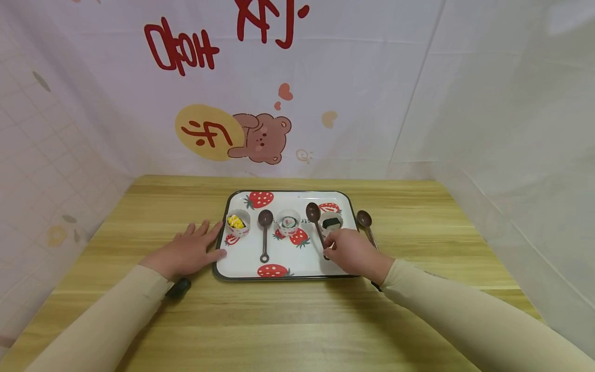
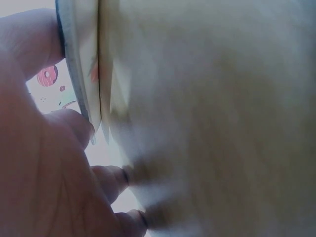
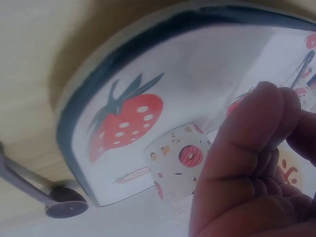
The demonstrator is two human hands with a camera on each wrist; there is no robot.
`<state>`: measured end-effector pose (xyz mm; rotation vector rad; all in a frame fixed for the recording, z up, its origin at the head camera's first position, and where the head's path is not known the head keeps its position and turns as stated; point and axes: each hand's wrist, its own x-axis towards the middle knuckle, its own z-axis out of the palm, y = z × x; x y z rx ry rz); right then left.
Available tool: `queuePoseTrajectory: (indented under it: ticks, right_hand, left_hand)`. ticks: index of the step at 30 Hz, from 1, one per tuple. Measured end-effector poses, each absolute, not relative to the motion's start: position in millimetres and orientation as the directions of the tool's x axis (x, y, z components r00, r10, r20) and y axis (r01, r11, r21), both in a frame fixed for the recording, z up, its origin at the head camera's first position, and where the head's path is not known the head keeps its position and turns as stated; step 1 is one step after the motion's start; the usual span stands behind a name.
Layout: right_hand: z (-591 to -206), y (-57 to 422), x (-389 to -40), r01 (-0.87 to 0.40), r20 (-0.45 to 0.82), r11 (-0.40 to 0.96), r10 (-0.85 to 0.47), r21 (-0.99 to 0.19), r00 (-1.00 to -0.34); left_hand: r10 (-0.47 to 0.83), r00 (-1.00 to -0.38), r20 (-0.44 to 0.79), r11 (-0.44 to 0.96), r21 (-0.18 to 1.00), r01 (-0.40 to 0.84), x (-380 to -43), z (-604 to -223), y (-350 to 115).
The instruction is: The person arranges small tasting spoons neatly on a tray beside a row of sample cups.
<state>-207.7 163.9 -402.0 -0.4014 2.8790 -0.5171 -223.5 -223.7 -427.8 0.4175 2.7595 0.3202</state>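
Observation:
My right hand (image 1: 353,253) is over the right part of the strawberry-print tray (image 1: 241,266). Thumb and fingertips pinch the handle of a brown spoon (image 1: 313,212), whose bowl points away from me. Just beyond the hand stands a small paper cup (image 3: 173,163) with a dark-wrapped piece of sushi in it. My left hand (image 1: 188,252) lies with fingers spread at the tray's left edge, thumb on its rim. In the right wrist view the curled fingers hide the held spoon.
Another brown spoon (image 1: 265,219) lies on the tray between a cup (image 1: 240,233) with yellow-topped food and a cup (image 1: 287,233) with a round sushi roll. A third spoon (image 1: 364,219) lies right of the tray. Printed cloth (image 1: 362,77) hangs behind the wooden table (image 1: 279,330).

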Motion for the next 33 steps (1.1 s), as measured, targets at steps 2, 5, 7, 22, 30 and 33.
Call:
queuePoseTrajectory:
  ticks: [2,5,7,22,30,33]
  right_hand:
    - [-403.1,162.2,-208.1,-0.240,-0.133,0.904,-0.303,-0.354,-0.944]
    - [-403.3,158.9,-209.0,-0.237,-0.137,0.908,-0.299,-0.346,-0.945]
    - [-403.7,156.9,-209.7,-0.228,-0.145,0.909,-0.293,-0.348,-0.945]
    - [-402.0,144.7,-218.2,-0.163,-0.247,0.923,-0.258,-0.348,-0.934]
    - [-404.8,136.3,-221.4,-0.208,-0.236,0.932,-0.283,-0.298,-0.930]
    - [-405.8,134.2,-221.8,-0.214,-0.234,0.933,-0.286,-0.290,-0.929]
  left_hand:
    - [0.321,-0.902,-0.289,0.931,0.269,0.245,-223.9,-428.1,-223.7]
    - [0.321,-0.902,-0.289,0.932,0.265,0.247,-223.9,-428.7,-224.1]
    - [0.324,-0.902,-0.286,0.932,0.261,0.252,-224.2,-429.4,-224.3]
    - [0.323,-0.904,-0.281,0.934,0.252,0.255,-225.8,-432.6,-226.1]
    - [0.318,-0.904,-0.287,0.931,0.275,0.240,-225.5,-432.8,-227.5]
    - [0.318,-0.904,-0.286,0.930,0.277,0.240,-225.2,-432.6,-227.6]
